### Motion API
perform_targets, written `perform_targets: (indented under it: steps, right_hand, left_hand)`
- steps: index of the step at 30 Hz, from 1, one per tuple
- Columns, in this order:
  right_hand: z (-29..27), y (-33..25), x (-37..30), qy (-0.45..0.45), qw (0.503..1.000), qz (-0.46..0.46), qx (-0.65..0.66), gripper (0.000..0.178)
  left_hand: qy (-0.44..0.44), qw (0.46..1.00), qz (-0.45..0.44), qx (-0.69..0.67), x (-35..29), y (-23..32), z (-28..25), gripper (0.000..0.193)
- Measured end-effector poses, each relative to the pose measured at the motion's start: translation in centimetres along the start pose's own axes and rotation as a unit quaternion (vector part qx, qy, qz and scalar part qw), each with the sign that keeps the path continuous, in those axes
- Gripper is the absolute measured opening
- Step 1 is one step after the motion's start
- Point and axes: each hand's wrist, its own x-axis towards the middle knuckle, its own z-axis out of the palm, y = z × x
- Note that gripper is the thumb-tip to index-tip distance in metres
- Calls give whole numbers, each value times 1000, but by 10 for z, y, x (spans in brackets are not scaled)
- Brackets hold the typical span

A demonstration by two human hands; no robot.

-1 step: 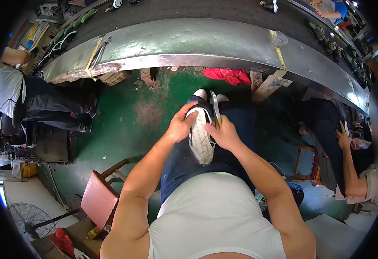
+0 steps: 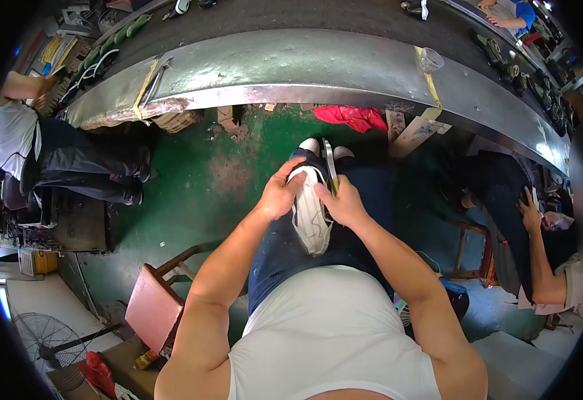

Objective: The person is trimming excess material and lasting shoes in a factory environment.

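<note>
A white shoe part [image 2: 311,217] with dark curved lines lies over my thighs, its wider end toward the bench. It looks like a shoe with its underside up. My left hand [image 2: 281,193] is wrapped around its far left side, thumb on the pale surface. In my right hand [image 2: 346,203] are pincers [image 2: 331,163], a metal tool with a yellowish handle, along the shoe's right side. The metal end points away from me. My right thumb rests against the shoe's right edge; the other fingers close around the handle, partly hidden.
A metal-edged conveyor bench [image 2: 271,63] runs across the far side, with shoes [image 2: 505,67] on its right. Red cloth [image 2: 351,117] lies beneath it. A pink-topped stool [image 2: 153,308] and a fan [image 2: 41,343] stand at left. Co-workers sit on both sides.
The pincers have tilted slightly left, and my right hand has shifted a little with them. The co-worker's hands at left have moved. My left hand and the shoe stay nearly still.
</note>
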Motion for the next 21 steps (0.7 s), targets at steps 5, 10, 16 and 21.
perform_targets:
  steps: [5, 10, 16, 21]
  right_hand:
    - [19, 39, -12, -21, 1000, -3, 19, 40]
    - [-9, 57, -45, -185, 959, 105, 190, 23]
    - [-87, 33, -100, -114, 990, 64, -43, 37]
    - [-103, 22, -111, -93, 987, -78, -108, 55]
  left_hand:
    - [10, 999, -22, -30, -5, 3, -3, 35]
    - [-1, 1000, 6, -31, -15, 3, -4, 39]
    - [54, 963, 238, 116, -22, 48, -2, 59]
    - [-11, 909, 367, 198, -30, 56, 37, 84]
